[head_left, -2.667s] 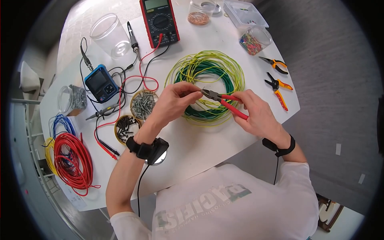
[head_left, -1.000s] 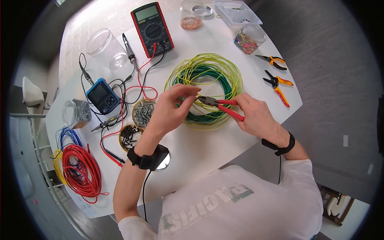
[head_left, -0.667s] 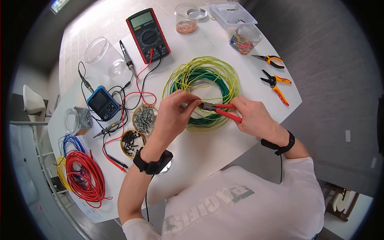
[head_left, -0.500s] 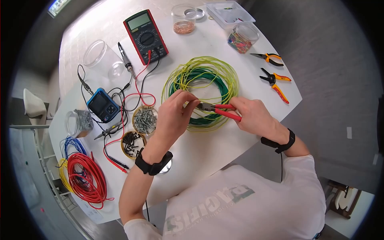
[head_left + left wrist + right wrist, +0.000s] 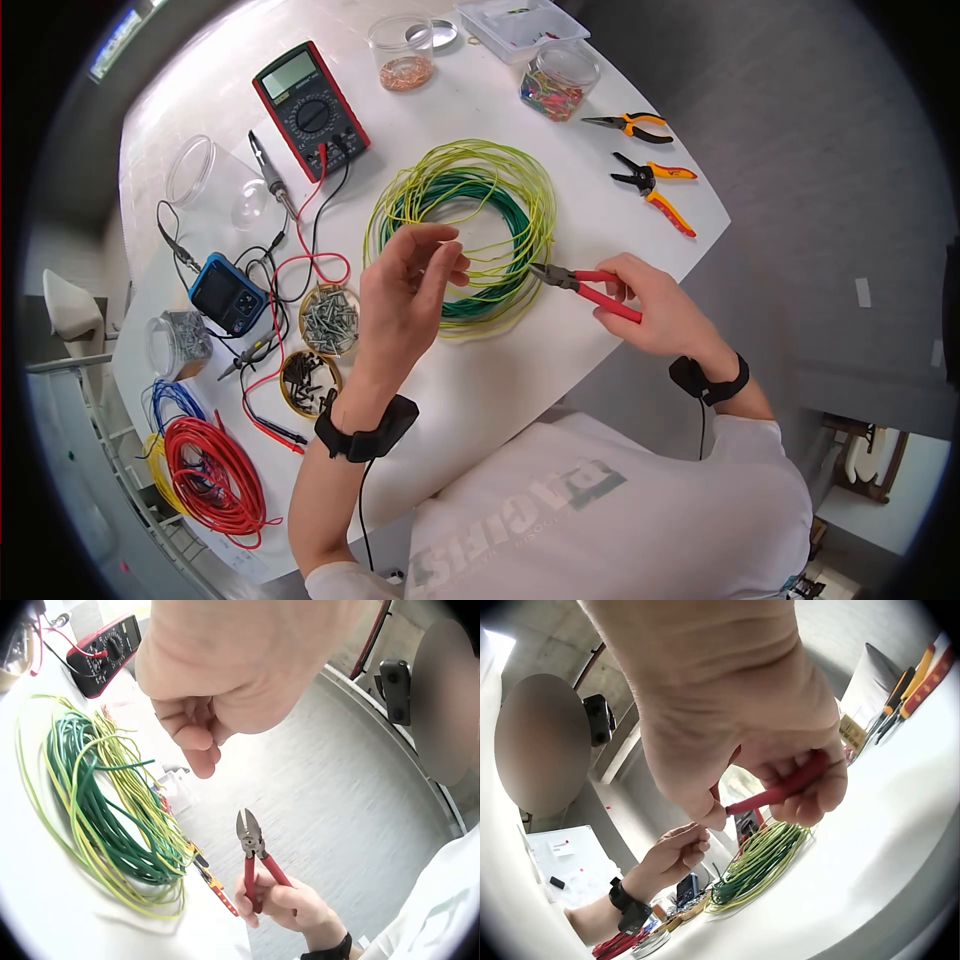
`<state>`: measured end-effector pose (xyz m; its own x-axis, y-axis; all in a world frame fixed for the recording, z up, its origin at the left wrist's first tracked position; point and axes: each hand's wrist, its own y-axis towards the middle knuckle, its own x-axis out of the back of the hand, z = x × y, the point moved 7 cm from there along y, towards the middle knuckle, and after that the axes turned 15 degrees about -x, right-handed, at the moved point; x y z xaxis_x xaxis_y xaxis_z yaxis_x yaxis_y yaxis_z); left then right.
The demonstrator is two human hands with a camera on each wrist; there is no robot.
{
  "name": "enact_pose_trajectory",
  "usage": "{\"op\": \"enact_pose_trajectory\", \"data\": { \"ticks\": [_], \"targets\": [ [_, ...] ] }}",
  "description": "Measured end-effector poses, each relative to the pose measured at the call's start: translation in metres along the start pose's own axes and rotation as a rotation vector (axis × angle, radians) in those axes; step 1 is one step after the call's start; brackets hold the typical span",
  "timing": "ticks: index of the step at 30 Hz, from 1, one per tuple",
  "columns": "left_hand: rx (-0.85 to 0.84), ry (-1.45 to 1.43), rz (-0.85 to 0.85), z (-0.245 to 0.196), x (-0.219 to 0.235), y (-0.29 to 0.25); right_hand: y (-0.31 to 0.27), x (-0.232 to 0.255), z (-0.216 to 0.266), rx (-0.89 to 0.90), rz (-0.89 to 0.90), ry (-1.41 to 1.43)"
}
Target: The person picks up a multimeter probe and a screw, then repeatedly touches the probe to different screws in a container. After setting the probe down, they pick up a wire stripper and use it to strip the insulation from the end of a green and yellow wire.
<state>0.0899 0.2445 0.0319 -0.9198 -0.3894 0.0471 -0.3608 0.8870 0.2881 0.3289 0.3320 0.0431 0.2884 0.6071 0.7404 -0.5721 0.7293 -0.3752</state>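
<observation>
My right hand (image 5: 665,310) grips the red handles of the cutting pliers (image 5: 585,283), whose jaws point left over the right side of the coils. Light green wire (image 5: 535,180) lies looped around and over dark green wire (image 5: 516,222) on the table. Above the coils' left side is my left hand (image 5: 400,310), apart from the pliers, its fingers loosely bent. No object shows in the left hand (image 5: 232,667) in the left wrist view, though its fingertips partly overlap. The right wrist view shows a red handle (image 5: 780,791) within the right hand (image 5: 735,720).
On the table (image 5: 470,400) stand a multimeter (image 5: 312,115), a blue device (image 5: 228,294), screw dishes (image 5: 329,320) and a jar of coloured pieces (image 5: 557,82). Orange-handled pliers (image 5: 640,126) and wire strippers (image 5: 655,190) lie right; red wire (image 5: 215,475) lies front left. Probe leads cross the left side.
The left hand and the pliers' jaws, close together before, have moved apart, and the left thumb and fingers have parted. The head view has shifted, so the table items appear further left.
</observation>
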Motion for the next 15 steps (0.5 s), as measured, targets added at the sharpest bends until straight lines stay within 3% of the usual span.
{"op": "enact_pose_trajectory", "data": {
  "ticks": [1, 3, 5, 6, 15],
  "targets": [
    [0.049, 0.017, 0.062, -0.003, -0.008, 0.001, -0.004, 0.007, -0.007, 0.025, -0.107, 0.045],
    [0.098, 0.028, 0.129, -0.003, -0.019, 0.003, -0.010, 0.013, -0.018, -0.022, -0.136, 0.011],
    [0.076, 0.080, 0.307, -0.001, -0.037, 0.011, -0.016, 0.024, -0.026, -0.018, -0.334, -0.175],
    [-0.015, 0.124, 0.342, -0.003, -0.044, 0.018, -0.018, 0.028, -0.025, -0.009, -0.367, -0.228],
    [-0.245, 0.453, 0.594, -0.005, -0.096, 0.048, -0.011, 0.039, -0.013, 0.075, -0.457, -0.362]
  ]
}}
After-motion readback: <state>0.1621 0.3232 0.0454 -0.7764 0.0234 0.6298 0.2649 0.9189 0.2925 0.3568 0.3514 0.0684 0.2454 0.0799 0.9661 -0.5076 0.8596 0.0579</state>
